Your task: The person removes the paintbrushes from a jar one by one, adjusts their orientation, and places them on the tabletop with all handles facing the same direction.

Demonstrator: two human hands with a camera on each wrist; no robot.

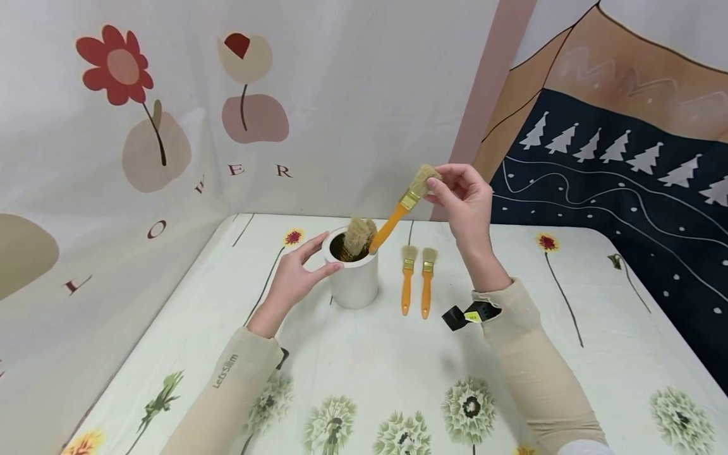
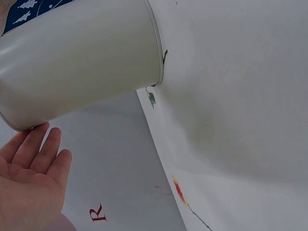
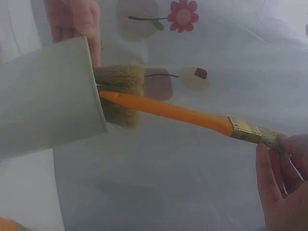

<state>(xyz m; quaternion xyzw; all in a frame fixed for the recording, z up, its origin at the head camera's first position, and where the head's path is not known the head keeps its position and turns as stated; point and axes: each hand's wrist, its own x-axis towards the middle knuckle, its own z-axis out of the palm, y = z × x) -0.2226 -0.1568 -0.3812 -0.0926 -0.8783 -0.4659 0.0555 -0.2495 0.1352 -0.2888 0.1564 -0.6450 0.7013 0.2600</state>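
Observation:
In the head view my right hand [image 1: 467,202] pinches a paintbrush [image 1: 392,224] by its pale bristles. The orange handle slants down, its tip at the mouth of a white cylindrical container [image 1: 354,284]. My left hand [image 1: 296,278] holds the container near its rim, thumb at the front and fingers at the far left side. Bristle heads [image 1: 358,237] of other brushes stick up from inside; their handles are mostly hidden. The right wrist view shows the held paintbrush [image 3: 178,113] with its handle end just at the opening, beside those bristles.
Two more paintbrushes, a left one [image 1: 407,278] and a right one [image 1: 428,281], lie side by side right of the container, bristles pointing away. A flower-printed cloth [image 1: 352,360] covers the table. A printed curtain [image 1: 352,101] hangs behind.

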